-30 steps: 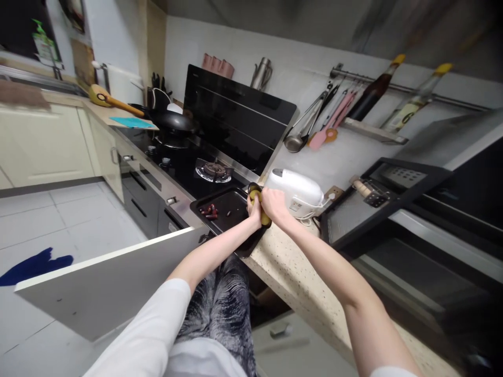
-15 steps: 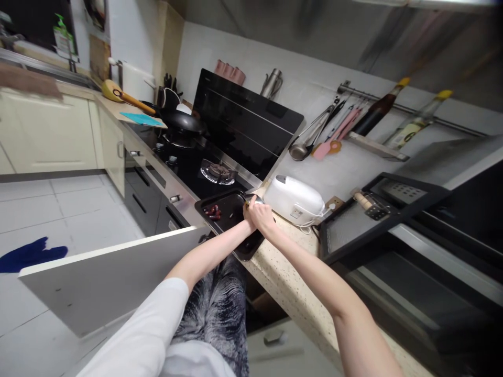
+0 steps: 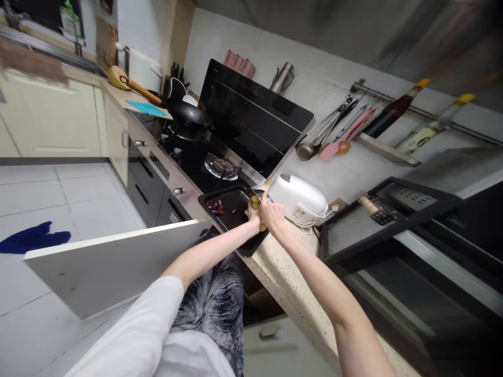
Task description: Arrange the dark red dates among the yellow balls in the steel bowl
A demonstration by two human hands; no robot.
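A black baking tray (image 3: 231,226) lies on the counter beside the stove, with several dark red pieces (image 3: 215,207) at its left end. Over the tray's right part, my left hand (image 3: 253,213) has its fingers curled against yellow-green food pieces (image 3: 255,201), whose kind I cannot make out. More yellow-green shows below that hand. My right hand (image 3: 272,212) is closed on a shiny, curved-edged metal piece (image 3: 260,193), partly hidden by the fingers. Both hands are close together, the right one nearer the white appliance.
A white appliance (image 3: 302,198) stands behind the tray. A gas burner (image 3: 222,166) and a black wok (image 3: 188,112) are to the left. An oven (image 3: 412,272) stands at right. A cabinet door (image 3: 118,267) hangs open at my left. Utensils (image 3: 332,149) hang on the wall.
The hands have come slightly apart, and the yellow-green pieces and more of the metal piece now show between them. The camera view has shifted a little.
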